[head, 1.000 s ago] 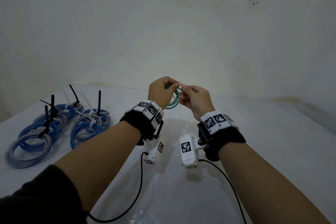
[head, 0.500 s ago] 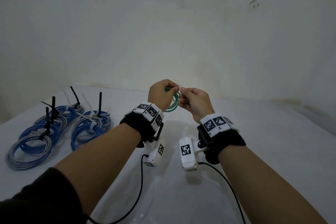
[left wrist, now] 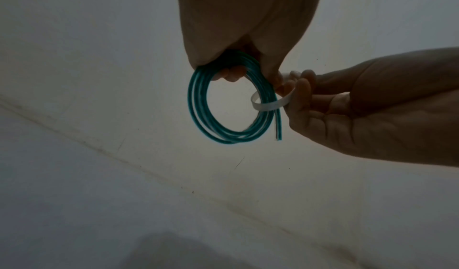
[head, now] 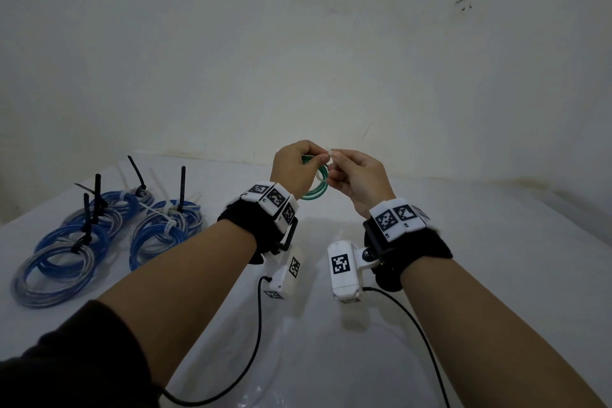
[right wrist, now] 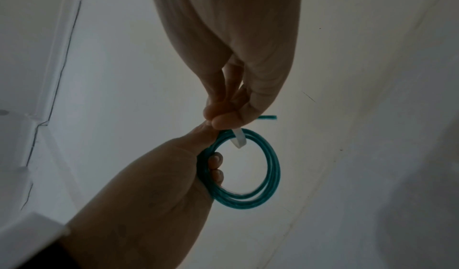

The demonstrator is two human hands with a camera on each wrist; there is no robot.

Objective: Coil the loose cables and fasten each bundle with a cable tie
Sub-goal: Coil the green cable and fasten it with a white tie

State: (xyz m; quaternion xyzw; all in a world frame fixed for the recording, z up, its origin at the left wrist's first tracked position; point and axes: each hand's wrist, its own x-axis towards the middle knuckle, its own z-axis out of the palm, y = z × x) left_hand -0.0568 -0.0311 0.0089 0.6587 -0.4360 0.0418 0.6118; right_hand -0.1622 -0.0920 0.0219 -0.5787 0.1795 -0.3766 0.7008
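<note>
Pinching white tie [left wrist: 269, 104], green coil [left wrist: 198, 104]

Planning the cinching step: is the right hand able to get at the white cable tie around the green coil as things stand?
Probably yes: the right hand already pinches the white cable tie looped around the green cable coil, which the left hand holds up clear of the table.

No readable text, label or number shows anywhere.
</note>
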